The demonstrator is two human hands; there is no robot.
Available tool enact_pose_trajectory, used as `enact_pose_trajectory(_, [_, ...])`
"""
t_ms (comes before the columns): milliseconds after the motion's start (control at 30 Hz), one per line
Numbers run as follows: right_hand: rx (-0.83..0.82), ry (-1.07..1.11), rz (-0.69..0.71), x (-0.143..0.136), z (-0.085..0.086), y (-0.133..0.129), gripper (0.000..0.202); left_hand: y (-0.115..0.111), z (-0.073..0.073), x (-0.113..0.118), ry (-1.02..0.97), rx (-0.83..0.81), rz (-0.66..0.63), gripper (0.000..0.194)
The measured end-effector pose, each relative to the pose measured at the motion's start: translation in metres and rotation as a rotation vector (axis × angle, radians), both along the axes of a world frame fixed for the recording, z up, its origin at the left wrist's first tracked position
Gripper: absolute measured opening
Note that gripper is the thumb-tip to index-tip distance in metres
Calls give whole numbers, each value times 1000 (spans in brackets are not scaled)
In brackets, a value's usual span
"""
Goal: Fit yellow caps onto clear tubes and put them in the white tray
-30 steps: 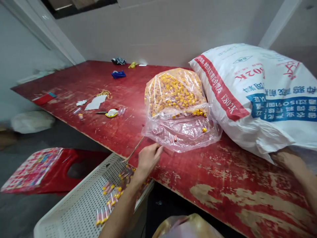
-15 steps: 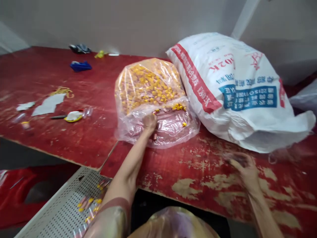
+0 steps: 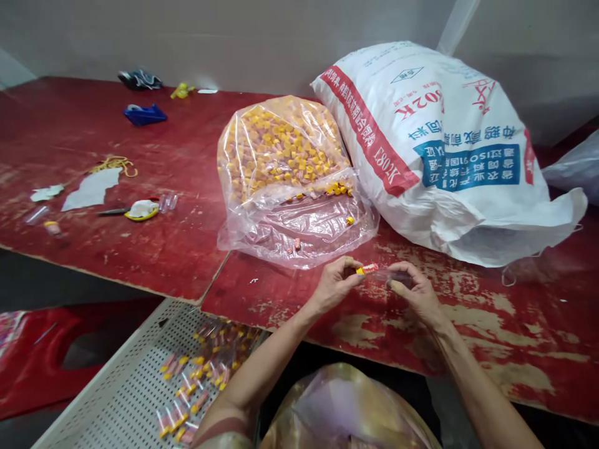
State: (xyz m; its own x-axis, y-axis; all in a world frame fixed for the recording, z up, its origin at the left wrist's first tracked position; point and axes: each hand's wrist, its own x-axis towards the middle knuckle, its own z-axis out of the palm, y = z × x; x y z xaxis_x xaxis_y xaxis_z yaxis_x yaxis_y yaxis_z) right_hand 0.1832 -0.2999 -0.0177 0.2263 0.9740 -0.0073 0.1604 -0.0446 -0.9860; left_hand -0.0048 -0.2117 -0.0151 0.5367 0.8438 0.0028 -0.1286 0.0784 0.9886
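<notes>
My left hand (image 3: 337, 282) pinches a small yellow-capped piece (image 3: 367, 269) with a red and white patterned body, held just above the table in front of me. My right hand (image 3: 416, 288) is closed on a clear plastic tube (image 3: 384, 274), partly blurred, whose end points at the piece. Whether the two touch, I cannot tell. Beyond my hands lies a clear plastic bag (image 3: 281, 232) full of similar yellow-capped pieces (image 3: 285, 146), its loose mouth turned towards me. A few loose pieces lie in the mouth.
A big white woven sack (image 3: 449, 118) stands beside the bag. Below the table edge, a white perforated basket (image 3: 121, 368) holds several filled tubes (image 3: 175, 415). Scissors (image 3: 140, 211), paper scraps (image 3: 91, 190) and a blue tape dispenser (image 3: 145, 114) lie on the red table (image 3: 178, 268). A red stool (image 3: 37, 368) is at lower left.
My left hand has come out of the bag's mouth towards me, now with a yellow-capped piece. My right hand has moved left and up to meet it. More of the basket shows.
</notes>
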Motion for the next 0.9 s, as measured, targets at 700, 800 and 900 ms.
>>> enact_pose_trajectory(700, [-32,195,19,-11,7,-1,32,-27,-8,-12,-67,-145,-67,30])
enact_pose_trajectory(800, [-90,203,125,-20,-3,-8,33,-27,-14,-10,-101,-167,-113,39])
enact_pose_trajectory(900, [-156,249,188,-27,-11,-12,36,-26,-20,-12,-121,-249,-187,51])
